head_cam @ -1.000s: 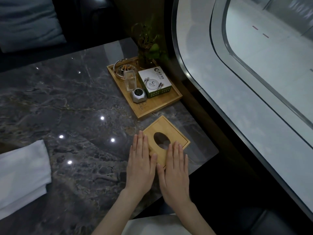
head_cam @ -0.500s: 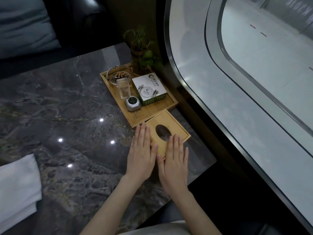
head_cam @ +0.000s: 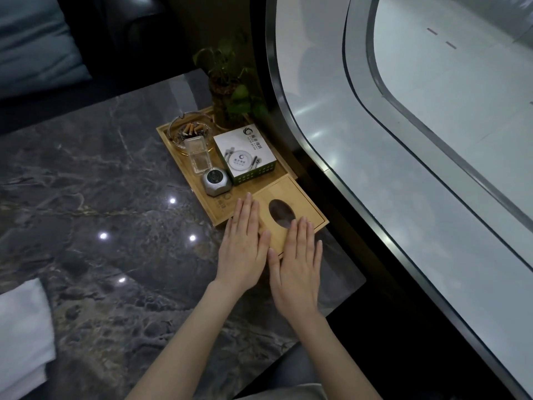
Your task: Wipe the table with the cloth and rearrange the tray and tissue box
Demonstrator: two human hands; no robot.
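Currently, the folded white cloth (head_cam: 21,336) is lying at the left edge of the marble table (head_cam: 101,183), well apart from both hands, which suggests wiping is not the step in hand. Near the middle, the left hand (head_cam: 242,246) is lying flat and fully extended, palm down, fingers together; it is resting partly on the table and partly on the near left edge of the tissue box (head_cam: 300,203). It is gripping nothing; the flat posture is serving to press and steer. Beyond it, the wooden tray (head_cam: 178,157) is sitting against the window side, carrying an ashtray (head_cam: 189,129), a clear holder (head_cam: 197,157), a small silver device (head_cam: 217,181), a white printed box (head_cam: 245,153) and a potted plant (head_cam: 230,90). The tissue box is lying with its far edge touching or overlapping the near end of the tray; which cannot be told. To the right, the right hand (head_cam: 297,267) is likewise lying flat and unclenched, fingertips on the box's near edge beside the oval opening. Both palms are probably aligning the box flush with the tray.
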